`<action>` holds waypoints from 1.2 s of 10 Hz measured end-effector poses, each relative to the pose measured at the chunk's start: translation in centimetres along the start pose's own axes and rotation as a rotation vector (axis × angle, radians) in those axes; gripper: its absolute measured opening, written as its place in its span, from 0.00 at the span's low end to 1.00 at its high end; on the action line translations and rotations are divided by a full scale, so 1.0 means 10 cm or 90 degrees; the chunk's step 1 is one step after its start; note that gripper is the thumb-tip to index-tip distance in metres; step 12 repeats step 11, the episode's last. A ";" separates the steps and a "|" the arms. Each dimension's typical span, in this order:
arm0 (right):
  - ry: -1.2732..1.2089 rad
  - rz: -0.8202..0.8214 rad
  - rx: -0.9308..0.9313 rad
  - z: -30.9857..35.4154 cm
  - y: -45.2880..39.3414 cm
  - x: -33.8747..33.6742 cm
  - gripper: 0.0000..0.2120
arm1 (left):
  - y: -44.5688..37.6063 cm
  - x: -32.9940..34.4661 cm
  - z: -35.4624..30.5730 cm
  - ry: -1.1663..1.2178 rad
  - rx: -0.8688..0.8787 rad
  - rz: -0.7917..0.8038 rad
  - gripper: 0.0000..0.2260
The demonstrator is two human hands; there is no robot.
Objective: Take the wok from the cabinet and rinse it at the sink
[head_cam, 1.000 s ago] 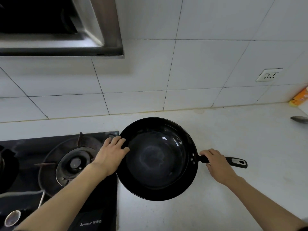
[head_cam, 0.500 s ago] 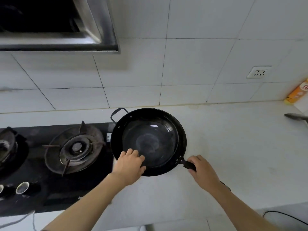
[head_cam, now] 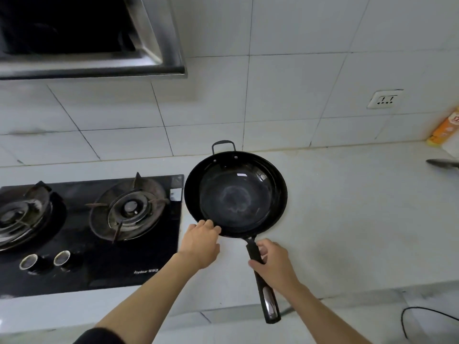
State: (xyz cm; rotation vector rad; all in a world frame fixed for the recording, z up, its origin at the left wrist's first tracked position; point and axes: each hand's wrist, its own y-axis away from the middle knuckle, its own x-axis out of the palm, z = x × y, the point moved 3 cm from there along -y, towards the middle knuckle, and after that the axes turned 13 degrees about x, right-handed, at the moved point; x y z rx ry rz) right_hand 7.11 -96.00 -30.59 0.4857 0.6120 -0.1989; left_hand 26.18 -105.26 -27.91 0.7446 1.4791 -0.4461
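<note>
Black wok (head_cam: 236, 194) sitting on the white bench (head_cam: 347, 219), just right of the gas hob (head_cam: 87, 232) — small loop handle toward the tiled wall, long handle (head_cam: 263, 281) pointing back toward the person. Left hand (head_cam: 200, 244) at the near rim beside the hob, fingertips curled onto the edge in a light grip. Right hand (head_cam: 275, 265) clenched around the long handle partway down. Range hood (head_cam: 92, 38) above the hob; wall socket (head_cam: 385, 99) and orange packet (head_cam: 444, 127) far right of it.
</note>
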 end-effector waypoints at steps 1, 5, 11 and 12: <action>-0.016 -0.043 0.021 0.08 0.08 0.11 0.15 | 0.03 0.03 0.10 0.002 0.013 -0.003 0.15; 0.018 -0.101 0.015 0.34 0.16 0.35 0.10 | 0.10 0.11 0.32 -0.013 0.026 -0.002 0.24; 0.051 -0.073 0.038 0.44 0.18 0.32 0.20 | 0.28 -0.04 0.57 0.198 0.030 -0.003 0.31; 0.051 -0.073 0.038 0.44 0.18 0.32 0.20 | 0.28 -0.04 0.57 0.198 0.030 -0.003 0.31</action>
